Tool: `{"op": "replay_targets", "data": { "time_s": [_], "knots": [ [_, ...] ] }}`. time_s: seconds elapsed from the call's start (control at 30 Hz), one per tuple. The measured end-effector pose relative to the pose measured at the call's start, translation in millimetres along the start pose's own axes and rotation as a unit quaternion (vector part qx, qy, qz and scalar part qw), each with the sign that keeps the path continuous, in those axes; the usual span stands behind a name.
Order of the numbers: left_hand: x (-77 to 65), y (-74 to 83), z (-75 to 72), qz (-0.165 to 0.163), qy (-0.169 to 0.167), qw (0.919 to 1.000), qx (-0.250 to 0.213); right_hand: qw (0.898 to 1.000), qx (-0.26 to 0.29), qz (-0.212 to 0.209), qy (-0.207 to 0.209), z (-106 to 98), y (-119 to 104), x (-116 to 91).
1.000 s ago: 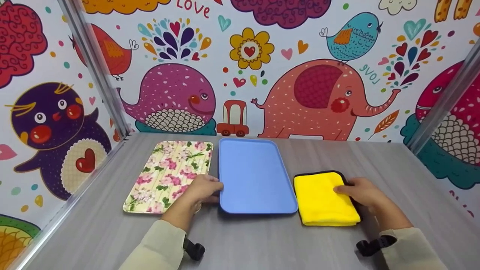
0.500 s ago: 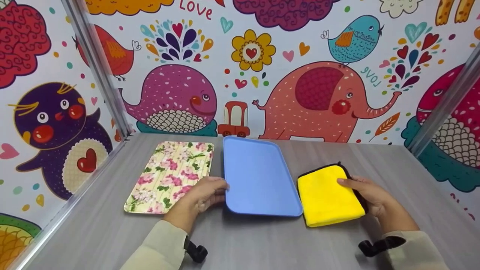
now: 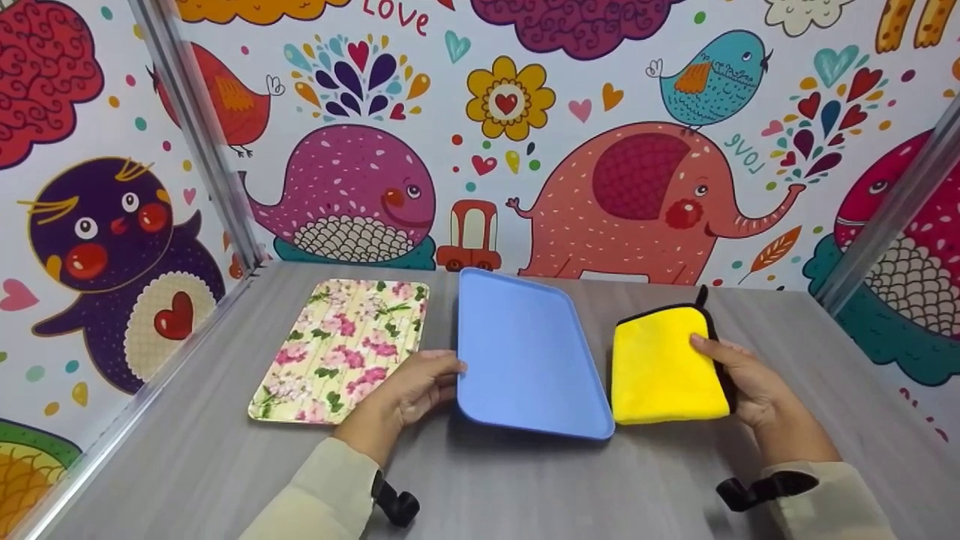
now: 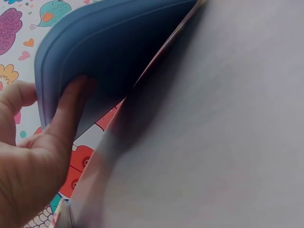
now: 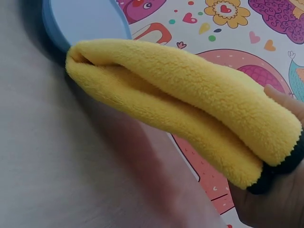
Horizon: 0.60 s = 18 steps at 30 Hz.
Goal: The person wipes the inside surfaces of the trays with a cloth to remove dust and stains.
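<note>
A plain blue tray [image 3: 529, 352] is tilted in the head view, its left side raised off the table. My left hand [image 3: 424, 386] pinches that left edge, thumb on top; in the left wrist view a finger [image 4: 71, 104] lies against the tray's underside [image 4: 109, 61]. To the right, my right hand [image 3: 754, 386] grips a folded yellow towel [image 3: 667, 367] with dark edging by its right side, thumb on its face. The right wrist view shows the towel's [image 5: 190, 104] folded layers held above the table.
A floral tray [image 3: 341, 349] with pink blossoms lies flat on the grey table [image 3: 525, 487] left of the blue tray. Walls [image 3: 487, 97] printed with cartoon animals stand at the back and both sides, with metal posts [image 3: 202, 142] at the corners.
The blue tray's left edge has risen and the tray has shifted slightly right with my left hand. My right hand has lifted the yellow towel off the table and tipped it more upright.
</note>
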<state>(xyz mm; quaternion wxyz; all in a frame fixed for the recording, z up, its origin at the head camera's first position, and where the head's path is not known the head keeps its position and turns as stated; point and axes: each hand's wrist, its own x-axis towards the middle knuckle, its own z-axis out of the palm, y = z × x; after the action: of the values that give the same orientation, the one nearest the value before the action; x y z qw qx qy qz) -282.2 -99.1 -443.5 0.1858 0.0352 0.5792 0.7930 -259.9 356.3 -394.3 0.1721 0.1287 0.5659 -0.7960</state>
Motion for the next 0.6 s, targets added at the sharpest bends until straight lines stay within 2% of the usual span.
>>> {"op": "replay_targets", "data": {
  "time_s": [0.17, 0.33, 0.5, 0.6],
  "knots": [
    [-1.0, 0.6, 3.7, -0.002, 0.000, 1.0000, 0.009, 1.000, 0.019, -0.018, 0.002, 5, -4, -5],
    [-1.9, 1.4, 9.8, -0.004, 0.000, 0.9998, 0.020, 0.998, 0.044, -0.041, 0.023, 13, -8, -10],
    [-2.6, 1.3, 14.2, 0.000, 0.001, 0.9997, 0.023, 0.993, 0.060, -0.093, 0.041, 23, -10, -14],
    [-2.8, -0.8, 15.5, 0.002, -0.004, 0.9998, 0.021, 0.988, 0.050, -0.126, 0.075, 30, -9, -13]
  ]
}}
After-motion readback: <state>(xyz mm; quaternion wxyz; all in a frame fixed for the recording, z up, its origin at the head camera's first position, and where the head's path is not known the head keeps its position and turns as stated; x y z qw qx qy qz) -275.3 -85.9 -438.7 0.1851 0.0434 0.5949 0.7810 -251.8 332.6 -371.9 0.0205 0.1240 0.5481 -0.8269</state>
